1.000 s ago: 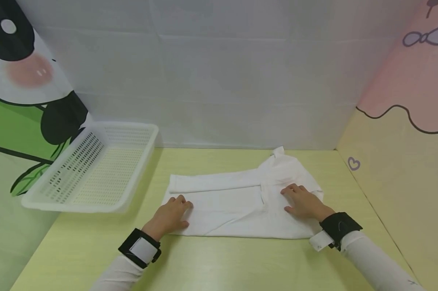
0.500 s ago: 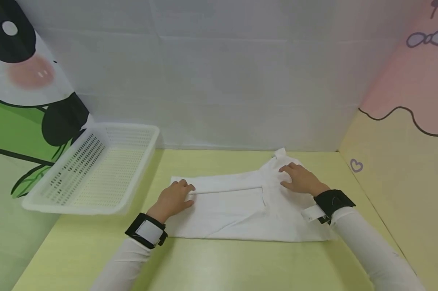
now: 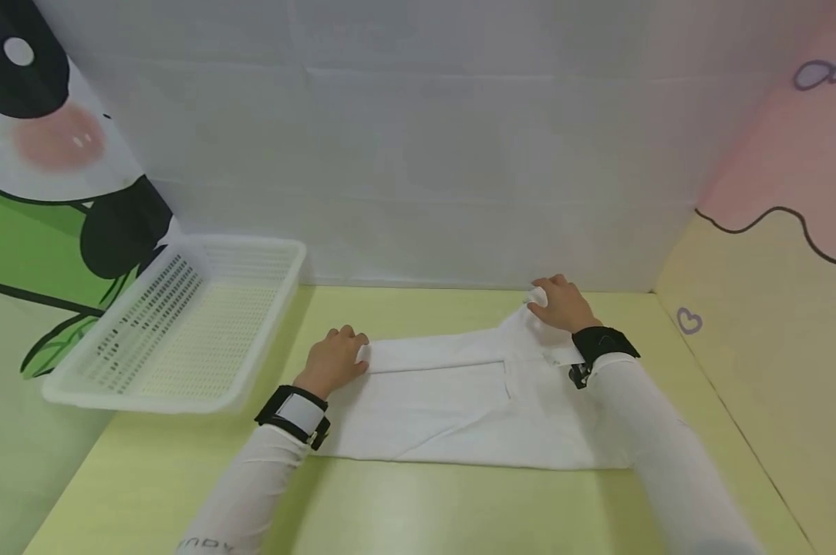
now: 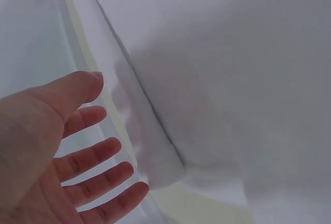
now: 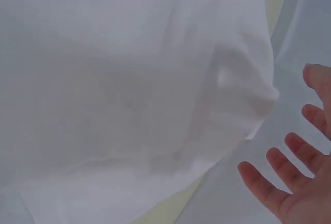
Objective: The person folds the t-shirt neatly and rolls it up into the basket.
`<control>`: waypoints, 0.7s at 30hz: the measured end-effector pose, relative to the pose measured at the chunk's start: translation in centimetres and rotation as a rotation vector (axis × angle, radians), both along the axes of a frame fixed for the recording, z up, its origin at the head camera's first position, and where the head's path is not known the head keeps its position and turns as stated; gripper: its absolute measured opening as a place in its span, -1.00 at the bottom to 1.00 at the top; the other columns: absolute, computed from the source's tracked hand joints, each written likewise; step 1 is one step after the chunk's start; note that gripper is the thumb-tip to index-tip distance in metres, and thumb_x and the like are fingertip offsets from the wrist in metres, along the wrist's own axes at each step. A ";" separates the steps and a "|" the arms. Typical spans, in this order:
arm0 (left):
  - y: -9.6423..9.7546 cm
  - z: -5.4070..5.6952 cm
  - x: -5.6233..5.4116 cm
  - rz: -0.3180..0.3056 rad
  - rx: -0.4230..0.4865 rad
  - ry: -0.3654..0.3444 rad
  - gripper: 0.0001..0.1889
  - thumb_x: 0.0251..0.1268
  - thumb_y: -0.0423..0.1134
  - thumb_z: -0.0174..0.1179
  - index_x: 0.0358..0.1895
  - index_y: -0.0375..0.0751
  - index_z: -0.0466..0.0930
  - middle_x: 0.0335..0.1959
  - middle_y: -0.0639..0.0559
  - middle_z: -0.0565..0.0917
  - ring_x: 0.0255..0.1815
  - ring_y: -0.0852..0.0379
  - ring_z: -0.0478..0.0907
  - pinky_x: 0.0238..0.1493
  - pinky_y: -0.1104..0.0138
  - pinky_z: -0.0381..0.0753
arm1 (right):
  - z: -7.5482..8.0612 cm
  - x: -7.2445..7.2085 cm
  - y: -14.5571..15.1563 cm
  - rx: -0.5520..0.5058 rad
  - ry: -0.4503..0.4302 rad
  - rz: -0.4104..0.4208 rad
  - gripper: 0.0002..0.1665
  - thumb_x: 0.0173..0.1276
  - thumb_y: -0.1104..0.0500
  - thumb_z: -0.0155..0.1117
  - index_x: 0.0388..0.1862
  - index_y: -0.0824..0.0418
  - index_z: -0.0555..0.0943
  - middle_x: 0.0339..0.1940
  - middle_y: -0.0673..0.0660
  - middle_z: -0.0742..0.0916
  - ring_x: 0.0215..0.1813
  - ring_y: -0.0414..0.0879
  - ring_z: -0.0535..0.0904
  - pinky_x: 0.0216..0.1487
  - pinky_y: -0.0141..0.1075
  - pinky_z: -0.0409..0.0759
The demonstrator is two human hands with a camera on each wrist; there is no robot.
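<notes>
Looks partly done — with a long strip apparently turned in along the far edge of the white cloth [image 3: 432, 416], laid out on the bench [image 3: 425, 512], and with an uneven far-right corner seemingly left to square up. At that corner, the right grip [image 3: 562, 303]; at the far-left end, the left grip [image 3: 331, 361] — fingers apart on both, clamped on nothing. Farther left, a perforated white basket [image 3: 217, 327] with nothing visible inside.

I see the plastic basket [image 3: 136, 403] on the table [image 3: 460, 509], left of the garment [image 3: 425, 420] — left hand [image 3: 333, 360] by the garment's far left corner, right hand [image 3: 564, 304] at its far right, back wall [image 3: 418, 169] behind.
</notes>
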State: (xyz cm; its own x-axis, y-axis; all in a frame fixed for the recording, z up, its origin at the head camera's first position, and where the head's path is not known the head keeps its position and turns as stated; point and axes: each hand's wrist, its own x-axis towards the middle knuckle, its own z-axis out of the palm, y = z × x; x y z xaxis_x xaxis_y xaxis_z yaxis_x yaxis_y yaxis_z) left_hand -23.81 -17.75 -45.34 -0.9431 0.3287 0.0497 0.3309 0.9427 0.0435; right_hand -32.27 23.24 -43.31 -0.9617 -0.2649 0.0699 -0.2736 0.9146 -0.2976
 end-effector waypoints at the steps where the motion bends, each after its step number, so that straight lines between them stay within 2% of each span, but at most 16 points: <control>1: 0.0 -0.1 -0.2 0.004 -0.009 -0.006 -0.56 0.07 -0.07 0.30 0.02 -0.16 0.54 -0.15 -0.16 0.52 -0.20 -0.12 0.48 -0.49 0.15 0.53 | -0.2 -0.2 0.0 0.004 -0.008 -0.008 -0.38 0.29 0.06 0.14 0.26 0.33 0.34 0.15 0.49 0.38 0.10 0.44 0.34 0.03 0.18 0.39; 5: 0.0 -0.3 -0.8 0.007 -0.036 -0.006 -0.56 0.07 -0.06 0.30 0.01 -0.17 0.54 -0.18 -0.16 0.52 -0.22 -0.12 0.47 -0.50 0.13 0.53 | -1.0 -1.2 0.2 0.030 -0.051 -0.052 -0.36 0.32 0.03 0.10 0.31 0.28 0.30 0.21 0.47 0.33 0.15 0.44 0.30 0.09 0.19 0.35; 13: 0.0 -0.3 -1.7 0.033 -0.048 -0.007 -0.55 0.06 -0.10 0.29 0.04 -0.18 0.53 -0.17 -0.20 0.52 -0.21 -0.14 0.46 -0.47 0.11 0.53 | -2.0 -2.6 0.6 0.017 -0.053 -0.109 -0.41 0.38 0.04 -0.01 0.33 0.25 0.28 0.24 0.46 0.31 0.15 0.45 0.31 0.11 0.21 0.32; 17: -0.3 -0.7 -2.2 0.041 -0.057 -0.039 -0.54 0.06 -0.14 0.28 0.06 -0.18 0.51 -0.14 -0.21 0.51 -0.17 -0.15 0.45 -0.44 0.10 0.54 | -2.8 -2.9 0.7 0.008 -0.068 -0.122 -0.43 0.37 0.09 0.02 0.33 0.24 0.29 0.23 0.46 0.32 0.13 0.44 0.34 0.11 0.19 0.34; 21: -0.5 -1.0 -2.6 0.048 -0.090 -0.061 -0.55 0.04 -0.14 0.29 0.05 -0.15 0.51 -0.14 -0.20 0.52 -0.14 -0.16 0.46 -0.40 0.10 0.54 | -4.3 -3.3 1.0 0.026 -0.094 -0.125 -0.39 0.32 0.13 0.10 0.33 0.25 0.28 0.22 0.46 0.33 0.11 0.42 0.36 0.09 0.16 0.37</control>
